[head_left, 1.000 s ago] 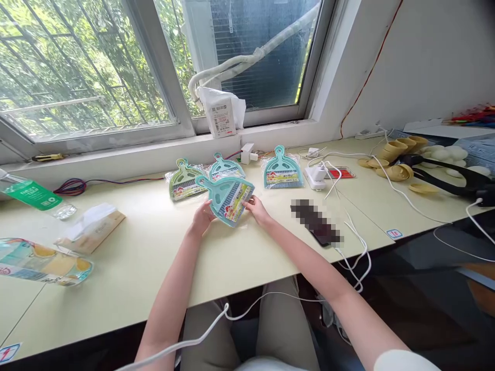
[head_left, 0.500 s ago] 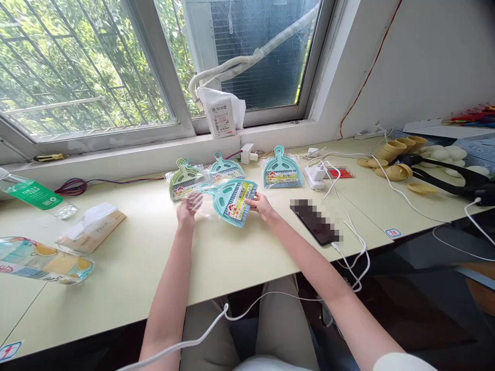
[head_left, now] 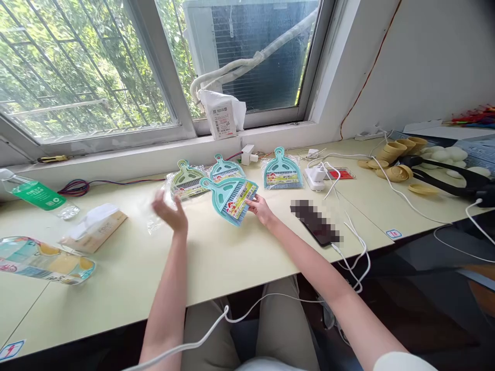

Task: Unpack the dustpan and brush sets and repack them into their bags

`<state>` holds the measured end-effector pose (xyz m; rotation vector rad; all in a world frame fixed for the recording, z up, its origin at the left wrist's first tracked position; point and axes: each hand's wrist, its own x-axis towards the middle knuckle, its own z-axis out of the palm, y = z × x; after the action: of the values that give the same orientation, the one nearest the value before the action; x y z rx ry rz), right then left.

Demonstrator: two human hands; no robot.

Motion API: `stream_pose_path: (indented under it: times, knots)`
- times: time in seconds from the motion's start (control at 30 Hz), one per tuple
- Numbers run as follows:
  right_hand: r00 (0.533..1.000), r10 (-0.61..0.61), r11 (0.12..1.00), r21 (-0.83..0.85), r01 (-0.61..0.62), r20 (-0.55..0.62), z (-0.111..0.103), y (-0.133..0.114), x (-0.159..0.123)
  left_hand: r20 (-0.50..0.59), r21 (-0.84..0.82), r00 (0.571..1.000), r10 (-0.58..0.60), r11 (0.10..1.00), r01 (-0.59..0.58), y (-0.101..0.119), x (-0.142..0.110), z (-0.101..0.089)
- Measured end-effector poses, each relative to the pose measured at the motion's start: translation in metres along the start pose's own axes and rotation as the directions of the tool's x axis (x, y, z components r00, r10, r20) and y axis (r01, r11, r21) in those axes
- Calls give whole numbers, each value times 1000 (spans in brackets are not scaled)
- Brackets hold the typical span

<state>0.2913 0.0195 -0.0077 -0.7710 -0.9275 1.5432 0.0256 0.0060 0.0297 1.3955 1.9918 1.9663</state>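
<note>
My right hand (head_left: 261,209) pinches the lower right side of a small turquoise dustpan and brush set (head_left: 228,201), which has a yellow printed label and blue bristles. It is tilted above the table, its handle pointing up and left. Left of it is my left hand (head_left: 170,212), blurred, thumb apart from the fingers. A clear plastic bag (head_left: 152,222), smeared by motion, is just beyond those fingers; whether they touch it is unclear. Behind lie a green wrapped dustpan set (head_left: 184,180), a partly hidden turquoise wrapped set (head_left: 223,166) and another turquoise wrapped set (head_left: 281,170).
A phone (head_left: 315,222) with a white cable lies right of my right arm. A charger block (head_left: 316,178) stands behind it. On the left are a tissue pack (head_left: 98,229), a green-labelled bottle (head_left: 40,196) and a fruit-printed bottle (head_left: 46,260). Beige cups (head_left: 392,151) stand far right.
My left hand has moved left, away from the turquoise dustpan set, and the clear bag has come away with it. My right hand keeps its hold in nearly the same place.
</note>
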Motion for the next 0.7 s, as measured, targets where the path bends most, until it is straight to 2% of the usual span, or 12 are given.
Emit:
stream_pose_path:
  times: [0.03, 0.07, 0.1, 0.17, 0.2, 0.23, 0.27, 0.37, 0.47, 0.57, 0.63, 0.7]
  knots:
    - [1000, -2, 1000, 1, 2, 12, 1, 0, 0, 228, -157, 973, -33, 985, 70, 6, -9, 11]
    - [1000, -2, 1000, -5, 2, 21, 1, -1, -1, 438, -263, 896, -76, 942, 209, 10, -19, 23]
    - [1000, 0, 1000, -21, 0, 24, 0, -1, 0, 620, -295, 778, -102, 889, 351, 12, -28, 33]
    - [1000, 25, 997, -75, -24, 11, -3, -3, 2, 779, -284, 617, -115, 812, 510, 11, -45, 49]
    - [999, 47, 993, -112, -46, 9, -6, -4, 4, 804, -271, 579, -134, 785, 558, 9, -50, 53]
    - [997, 77, 985, -154, -74, 16, -10, -5, 7, 803, -270, 576, -155, 767, 582, 6, -53, 56]
    - [994, 107, 974, -201, -99, 29, -14, -7, 9, 784, -282, 597, -172, 757, 589, 3, -54, 57]
    - [995, 99, 895, -437, -92, -8, -31, -13, 15, 662, -384, 729, -176, 756, 531, -5, -46, 56]
    - [986, -128, 634, -773, -5, -111, -47, -19, 17, 544, -450, 815, -198, 752, 482, -10, -34, 52]
    - [963, -270, 322, -944, 67, -24, -57, -22, 15, 490, -450, 839, -237, 755, 477, -12, -28, 51]
    - [950, -312, 215, -971, 100, 29, -56, -22, 12, 484, -441, 843, -234, 767, 466, -12, -29, 51]
    - [907, -418, 145, -982, 123, 52, -47, -21, 9, 500, -419, 843, -198, 797, 435, -11, -32, 52]
